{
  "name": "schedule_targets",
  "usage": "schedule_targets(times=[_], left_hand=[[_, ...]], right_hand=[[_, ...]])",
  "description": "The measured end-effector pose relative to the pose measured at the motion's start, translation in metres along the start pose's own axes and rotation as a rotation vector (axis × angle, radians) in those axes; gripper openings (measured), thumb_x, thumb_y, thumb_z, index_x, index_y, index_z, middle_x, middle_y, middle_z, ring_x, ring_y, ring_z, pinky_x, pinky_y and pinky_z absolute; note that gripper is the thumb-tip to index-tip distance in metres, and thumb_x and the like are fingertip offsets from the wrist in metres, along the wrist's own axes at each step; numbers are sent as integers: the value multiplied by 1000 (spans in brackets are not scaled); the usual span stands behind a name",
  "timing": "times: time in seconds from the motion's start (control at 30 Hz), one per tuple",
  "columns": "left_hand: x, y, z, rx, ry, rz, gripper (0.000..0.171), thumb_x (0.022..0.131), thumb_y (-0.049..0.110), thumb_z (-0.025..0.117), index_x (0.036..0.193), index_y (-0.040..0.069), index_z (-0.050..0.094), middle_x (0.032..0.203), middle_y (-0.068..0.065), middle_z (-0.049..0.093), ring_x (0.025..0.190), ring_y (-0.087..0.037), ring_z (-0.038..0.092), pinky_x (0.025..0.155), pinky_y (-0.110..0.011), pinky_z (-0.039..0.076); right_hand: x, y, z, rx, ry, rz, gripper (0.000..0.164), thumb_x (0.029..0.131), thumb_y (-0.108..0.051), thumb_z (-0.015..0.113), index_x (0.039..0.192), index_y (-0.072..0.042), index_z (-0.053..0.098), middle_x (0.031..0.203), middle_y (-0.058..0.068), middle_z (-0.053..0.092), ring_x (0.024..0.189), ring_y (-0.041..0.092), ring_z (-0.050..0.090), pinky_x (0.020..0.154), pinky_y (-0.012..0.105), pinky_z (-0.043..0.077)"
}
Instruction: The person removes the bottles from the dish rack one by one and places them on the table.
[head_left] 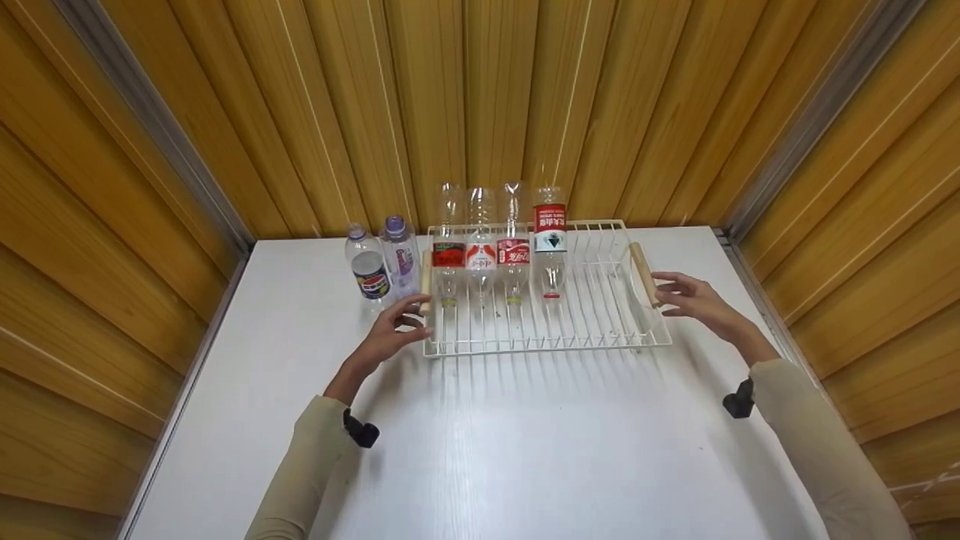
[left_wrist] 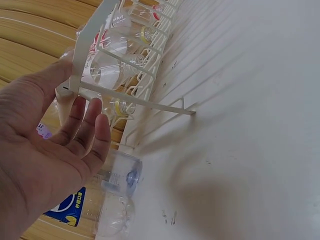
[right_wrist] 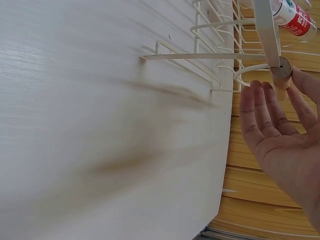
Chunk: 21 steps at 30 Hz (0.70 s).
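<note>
A white wire rack with wooden handles at both ends stands on a white table. Several clear plastic bottles, their caps down, stand in its left part; the rightmost bottle wears a red and white label. At the left wooden handle, my left hand has its fingertips right at the wood, thumb by the metal end plate. My right hand is at the right wooden handle. In the right wrist view its thumb meets the handle's end, the other fingers loosely bent beside it.
Left of the rack, close behind my left hand, stand a bottle with a dark blue label and a purple-capped bottle. Yellow-brown slatted walls rise behind the table and at both sides.
</note>
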<state>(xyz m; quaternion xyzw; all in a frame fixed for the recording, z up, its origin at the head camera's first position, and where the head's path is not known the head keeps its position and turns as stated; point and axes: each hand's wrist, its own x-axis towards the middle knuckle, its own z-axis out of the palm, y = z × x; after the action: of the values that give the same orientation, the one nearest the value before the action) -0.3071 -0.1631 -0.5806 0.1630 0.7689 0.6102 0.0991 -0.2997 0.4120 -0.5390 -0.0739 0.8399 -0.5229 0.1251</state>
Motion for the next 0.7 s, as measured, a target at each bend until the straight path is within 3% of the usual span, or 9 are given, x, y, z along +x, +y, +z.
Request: schedule_targets(times=[0.2, 0.47, 0.7], left_hand=[[0, 2, -2, 12, -14, 1, 64, 90, -3, 72, 147, -5, 45, 135, -37, 51, 106, -32, 62, 84, -26, 53], [0, -2, -2, 11, -6, -17, 64, 90, 4, 75, 149, 6, 49, 139, -29, 54, 109, -31, 63, 82, -26, 54], [0, -1, 0, -5, -7, -50, 65, 90, 9, 78, 149, 10, 50, 138, -27, 53, 104, -23, 63, 82, -29, 55]], right_hand=[[9, -13, -7, 10, 20, -27, 65, 105, -26, 59, 156, 3, 32, 153, 32, 38, 108, -6, 60, 95, 20, 55], [30, -45, -17, -12, 35, -20, 64, 106, -28, 57, 157, 1, 32, 155, 30, 38, 114, 2, 60, 95, 17, 54], [49, -73, -9, -20, -3, -52, 58, 106, -22, 56, 155, 1, 35, 146, 20, 52, 115, 3, 63, 102, 28, 54]])
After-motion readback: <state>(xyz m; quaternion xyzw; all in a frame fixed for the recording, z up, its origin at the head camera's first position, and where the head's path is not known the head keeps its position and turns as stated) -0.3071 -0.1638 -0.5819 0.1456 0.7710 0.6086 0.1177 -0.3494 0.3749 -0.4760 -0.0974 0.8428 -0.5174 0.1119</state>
